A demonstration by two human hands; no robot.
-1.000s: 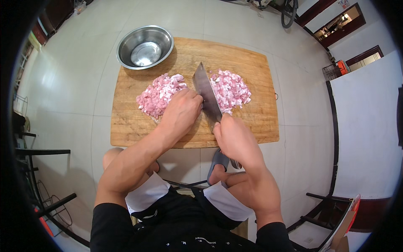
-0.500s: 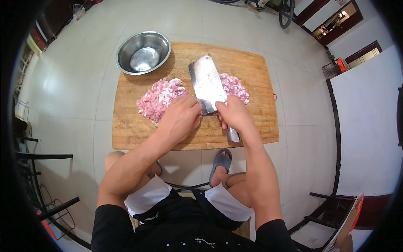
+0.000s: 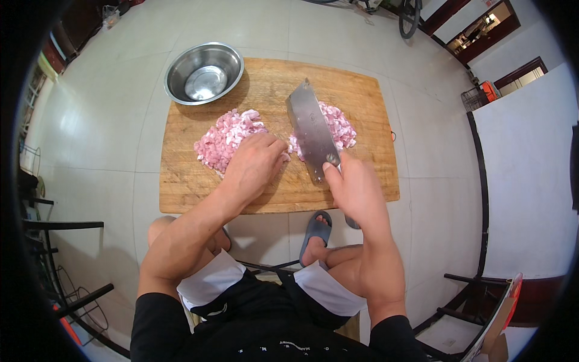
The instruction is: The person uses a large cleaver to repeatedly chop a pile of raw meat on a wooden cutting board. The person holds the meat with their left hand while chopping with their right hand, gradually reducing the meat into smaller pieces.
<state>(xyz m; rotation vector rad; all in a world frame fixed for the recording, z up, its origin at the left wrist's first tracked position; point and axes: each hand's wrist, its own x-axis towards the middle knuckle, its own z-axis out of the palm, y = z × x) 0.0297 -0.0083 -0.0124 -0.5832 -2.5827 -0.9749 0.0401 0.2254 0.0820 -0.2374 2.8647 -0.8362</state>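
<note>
A wide cleaver (image 3: pixel 313 130) is in my right hand (image 3: pixel 357 184), which is closed around its handle. Its blade slants up and to the left, partly covering the right-hand pile of diced meat (image 3: pixel 339 125). My left hand (image 3: pixel 256 161) is curled over the board, fingers bent down on a strip of raw meat (image 3: pixel 286 156), most of which the hand hides. Just beyond that hand lies a larger heap of diced pink and white meat (image 3: pixel 223 139). Everything rests on a wooden cutting board (image 3: pixel 211 196).
A steel bowl (image 3: pixel 207 83), with nothing in it, stands at the board's far left corner. Below the board's near edge are my legs and a grey slipper (image 3: pixel 316 232). Black metal legs of furniture (image 3: pixel 66 224) stand at the left, and a white panel (image 3: pixel 525 181) at the right.
The cleaver has moved right and toward me, away from the left fingertips, and its blade has tilted more on edge. My left hand has shifted only slightly.
</note>
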